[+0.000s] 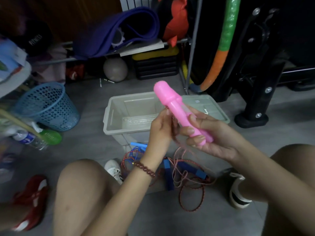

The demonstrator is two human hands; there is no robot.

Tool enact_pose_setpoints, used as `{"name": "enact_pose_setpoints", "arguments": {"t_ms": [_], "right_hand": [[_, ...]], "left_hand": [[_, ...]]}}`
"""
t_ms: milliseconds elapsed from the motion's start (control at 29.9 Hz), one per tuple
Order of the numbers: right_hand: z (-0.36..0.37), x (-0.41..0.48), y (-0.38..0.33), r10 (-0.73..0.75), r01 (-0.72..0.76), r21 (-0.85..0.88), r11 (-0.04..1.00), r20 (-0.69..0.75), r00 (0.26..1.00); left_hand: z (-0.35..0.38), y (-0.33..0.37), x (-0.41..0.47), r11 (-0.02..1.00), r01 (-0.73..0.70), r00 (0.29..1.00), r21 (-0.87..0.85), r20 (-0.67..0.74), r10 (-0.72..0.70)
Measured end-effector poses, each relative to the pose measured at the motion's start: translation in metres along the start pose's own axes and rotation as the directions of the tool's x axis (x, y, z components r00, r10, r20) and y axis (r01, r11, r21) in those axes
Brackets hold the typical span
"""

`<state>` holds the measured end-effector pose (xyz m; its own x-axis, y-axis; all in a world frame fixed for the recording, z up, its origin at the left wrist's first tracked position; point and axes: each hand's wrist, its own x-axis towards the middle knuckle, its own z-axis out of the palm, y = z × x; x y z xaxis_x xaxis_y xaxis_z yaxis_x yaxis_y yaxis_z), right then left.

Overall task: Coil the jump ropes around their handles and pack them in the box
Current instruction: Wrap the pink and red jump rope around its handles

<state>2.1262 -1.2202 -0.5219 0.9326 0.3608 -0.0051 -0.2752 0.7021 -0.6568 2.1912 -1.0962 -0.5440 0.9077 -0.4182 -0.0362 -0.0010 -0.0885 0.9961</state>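
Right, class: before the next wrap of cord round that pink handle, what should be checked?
1. Right hand grips the pink handle: ok.
2. Left hand pinches the cord beside the handle: ok.
3. Turns wound on the handle: not ok, none visible.
4. Slack cord clear of the blue-handled rope on the floor: cannot tell, they overlap.
5. Grey box open, with room: ok.

person with bare forearms and bare knees. left hand (159, 133) and right hand (214, 140) both bare. braided reddish-brown bracelet (144, 168) round left wrist. left foot: white sneaker (112, 168), dark marks on laces. right foot: black sneaker (237, 191), white sole rim, white laces.
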Motion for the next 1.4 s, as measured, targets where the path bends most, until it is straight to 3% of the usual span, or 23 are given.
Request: {"name": "enact_pose_setpoints", "arguments": {"t_ms": [33, 100, 167, 267, 367, 434, 501, 601, 701, 768, 868, 1035, 1135, 1236, 1403], "right_hand": [[-0.002, 0.000, 0.001, -0.037, 0.016, -0.173, 0.985, -0.117, 0.992], [-0.004, 0.001, 0.000, -0.206, -0.045, -0.634, 0.772, -0.317, 0.926], [-0.007, 0.002, -0.001, -0.283, -0.143, -0.814, 0.563, -0.353, 0.892], [-0.009, 0.003, 0.002, -0.300, -0.178, -0.883, 0.434, -0.328, 0.896], [-0.013, 0.006, 0.008, -0.374, -0.200, -0.962, 0.185, -0.257, 0.891], [-0.017, 0.006, 0.010, -0.405, -0.240, -0.969, 0.055, -0.241, 0.882], [-0.018, 0.005, 0.011, -0.402, -0.268, -0.963, -0.010, -0.241, 0.883], [-0.015, 0.001, 0.015, -0.334, -0.304, -0.938, -0.166, -0.236, 0.913], [-0.013, -0.005, 0.013, -0.277, -0.315, -0.903, -0.291, -0.236, 0.932], [-0.013, -0.007, 0.008, -0.184, -0.277, -0.917, -0.287, -0.231, 0.955], [-0.011, -0.011, 0.005, -0.070, -0.211, -0.953, -0.219, -0.200, 0.977], [-0.010, -0.018, 0.005, 0.022, -0.127, -0.980, -0.152, -0.132, 0.991], [-0.009, -0.021, 0.003, 0.085, -0.100, -0.995, -0.028, -0.102, 0.991], [-0.008, -0.023, 0.001, 0.135, -0.093, -0.990, 0.107, -0.078, 0.988], [-0.009, -0.030, 0.000, 0.207, -0.111, -0.930, 0.350, -0.039, 0.978]], "left_hand": [[0.001, -0.003, 0.000, 0.994, 0.004, 0.999, 0.105, 0.035, -0.007], [0.004, -0.006, -0.004, 0.910, -0.049, 0.990, 0.412, 0.141, -0.011], [0.003, -0.004, -0.012, 0.714, -0.190, 0.970, 0.674, 0.241, 0.031], [-0.007, 0.002, -0.014, 0.535, -0.295, 0.948, 0.791, 0.312, 0.060], [-0.012, 0.009, -0.015, 0.304, -0.359, 0.933, 0.882, 0.348, 0.090], [-0.010, 0.011, -0.019, 0.222, -0.381, 0.923, 0.897, 0.355, 0.150], [-0.007, 0.011, -0.025, 0.156, -0.418, 0.901, 0.895, 0.387, 0.195], [-0.015, 0.013, -0.027, 0.137, -0.451, 0.877, 0.882, 0.410, 0.248], [-0.033, 0.020, -0.025, 0.219, -0.496, 0.832, 0.840, 0.388, 0.396], [-0.044, 0.025, -0.022, 0.309, -0.492, 0.827, 0.814, 0.327, 0.457], [-0.054, 0.028, -0.018, 0.456, -0.425, 0.890, 0.782, 0.271, 0.366], [-0.057, 0.023, -0.015, 0.624, -0.377, 0.926, 0.684, 0.259, 0.275], [-0.056, 0.018, -0.011, 0.708, -0.337, 0.939, 0.620, 0.276, 0.205], [-0.053, 0.017, -0.009, 0.852, -0.286, 0.936, 0.439, 0.319, 0.150], [-0.051, 0.022, -0.007, 0.926, -0.237, 0.898, 0.295, 0.429, 0.093]]}}
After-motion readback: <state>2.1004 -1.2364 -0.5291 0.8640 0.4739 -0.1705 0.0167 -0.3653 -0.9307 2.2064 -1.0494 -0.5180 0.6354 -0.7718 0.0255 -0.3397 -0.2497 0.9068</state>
